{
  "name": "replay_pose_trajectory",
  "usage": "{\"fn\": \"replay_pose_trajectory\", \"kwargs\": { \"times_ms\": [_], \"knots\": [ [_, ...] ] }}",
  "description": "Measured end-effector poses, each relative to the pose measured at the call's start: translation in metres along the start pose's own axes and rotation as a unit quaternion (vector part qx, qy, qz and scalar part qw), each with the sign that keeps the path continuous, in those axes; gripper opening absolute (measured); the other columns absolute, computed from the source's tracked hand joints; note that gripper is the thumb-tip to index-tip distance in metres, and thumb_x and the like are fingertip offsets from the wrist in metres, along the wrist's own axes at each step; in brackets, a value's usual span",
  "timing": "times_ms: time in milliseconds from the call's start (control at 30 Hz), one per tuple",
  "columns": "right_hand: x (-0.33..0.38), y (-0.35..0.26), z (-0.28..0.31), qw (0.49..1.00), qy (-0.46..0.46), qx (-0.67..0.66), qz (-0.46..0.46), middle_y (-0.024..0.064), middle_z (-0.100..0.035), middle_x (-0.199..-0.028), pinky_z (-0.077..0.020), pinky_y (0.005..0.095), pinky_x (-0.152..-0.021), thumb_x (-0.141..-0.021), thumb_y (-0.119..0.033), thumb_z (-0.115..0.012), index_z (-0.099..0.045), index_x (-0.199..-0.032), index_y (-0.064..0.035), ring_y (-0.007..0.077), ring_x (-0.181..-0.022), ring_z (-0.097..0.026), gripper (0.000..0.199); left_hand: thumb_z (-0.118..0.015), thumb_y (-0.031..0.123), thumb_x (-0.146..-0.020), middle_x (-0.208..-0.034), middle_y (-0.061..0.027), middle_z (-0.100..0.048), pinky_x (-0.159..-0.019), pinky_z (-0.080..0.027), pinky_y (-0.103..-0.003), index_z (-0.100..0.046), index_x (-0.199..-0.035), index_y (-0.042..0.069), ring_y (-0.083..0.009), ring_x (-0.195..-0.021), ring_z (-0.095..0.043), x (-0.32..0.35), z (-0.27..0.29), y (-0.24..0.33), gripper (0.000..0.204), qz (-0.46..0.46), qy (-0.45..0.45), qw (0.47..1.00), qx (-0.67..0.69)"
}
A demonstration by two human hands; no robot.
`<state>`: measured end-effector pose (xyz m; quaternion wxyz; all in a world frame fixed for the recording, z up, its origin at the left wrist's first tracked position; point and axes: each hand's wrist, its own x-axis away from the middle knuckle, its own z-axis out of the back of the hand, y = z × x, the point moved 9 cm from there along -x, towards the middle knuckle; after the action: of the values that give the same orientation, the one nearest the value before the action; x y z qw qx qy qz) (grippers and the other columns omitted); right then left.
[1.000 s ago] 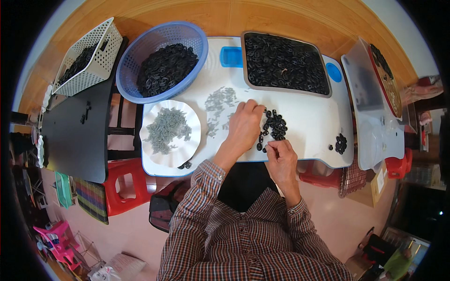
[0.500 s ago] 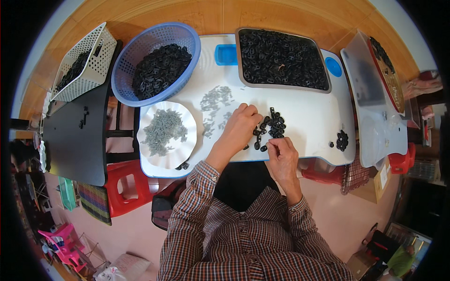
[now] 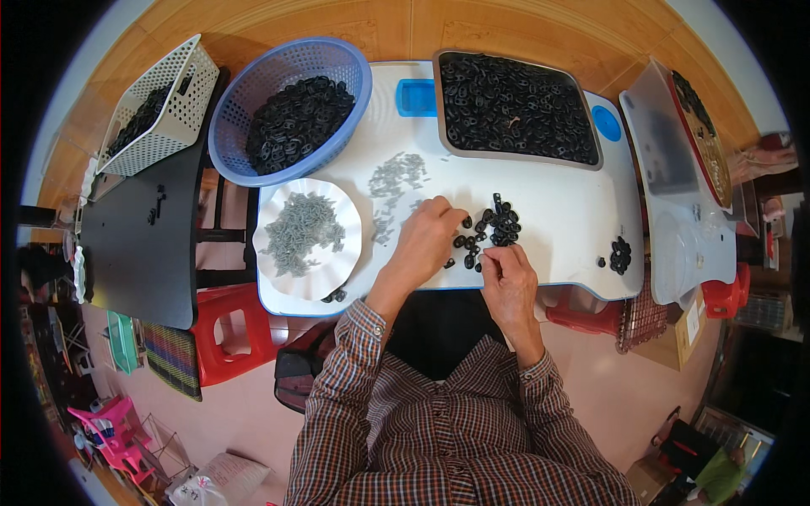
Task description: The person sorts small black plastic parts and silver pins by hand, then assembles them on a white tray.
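Observation:
My left hand (image 3: 424,239) is over the white table, its thumb and fingers pinched together beside a loose black oval piece (image 3: 467,222). Whatever the fingertips hold is hidden. At the near edge my right hand (image 3: 511,285) is also closed in a pinch, thumb against forefinger, and I cannot make out what is in it. A cluster of small black link-like pieces (image 3: 504,223) lies between and just beyond my hands. To the left are scattered small grey-clear pins (image 3: 398,175), and more pins (image 3: 304,229) fill a white scalloped plate (image 3: 348,268).
A blue perforated basket (image 3: 226,126) and a metal tray (image 3: 523,158), both with black pieces, stand at the back. Nearby are a blue rectangular dish (image 3: 415,98) and a blue disc (image 3: 606,123). A small black pile (image 3: 620,255) sits right; a white basket (image 3: 169,126) stands left.
The view has shifted slightly, so the table appears farther right. My left hand has drawn back a little to the left from the black cluster. My right hand stays nearly in place.

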<state>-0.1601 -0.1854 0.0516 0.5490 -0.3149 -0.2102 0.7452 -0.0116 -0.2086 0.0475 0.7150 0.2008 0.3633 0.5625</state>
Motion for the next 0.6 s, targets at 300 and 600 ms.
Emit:
{"fn": "replay_pose_trajectory", "kwargs": {
  "times_ms": [300,600],
  "knots": [
    [0.012,0.006,-0.016,0.949,-0.036,-0.292,-0.110,0.0045,-0.061,-0.079,-0.0469,0.0216,-0.056,-0.088,-0.002,-0.064,-0.063,-0.097,0.0009,0.0082,-0.063,-0.057,0.010,-0.063,-0.008,-0.081,-0.092,-0.0032,-0.060,-0.073,-0.050,-0.022,-0.066,-0.109,0.001,-0.0096,-0.079,-0.059,0.053,0.003,-0.014,0.029,0.183,0.075,0.894,0.403],
    [0.023,-0.006,-0.031,0.921,-0.107,-0.345,-0.148,0.0036,-0.063,-0.080,-0.0483,0.0198,-0.058,-0.091,-0.006,-0.060,-0.060,-0.096,0.0024,0.0057,-0.063,-0.057,0.009,-0.062,-0.003,-0.088,-0.094,-0.0035,-0.064,-0.074,-0.053,-0.023,-0.065,-0.107,0.000,-0.0088,-0.083,-0.061,0.090,-0.013,-0.013,0.019,0.253,0.094,0.826,0.494]
  ]
}}
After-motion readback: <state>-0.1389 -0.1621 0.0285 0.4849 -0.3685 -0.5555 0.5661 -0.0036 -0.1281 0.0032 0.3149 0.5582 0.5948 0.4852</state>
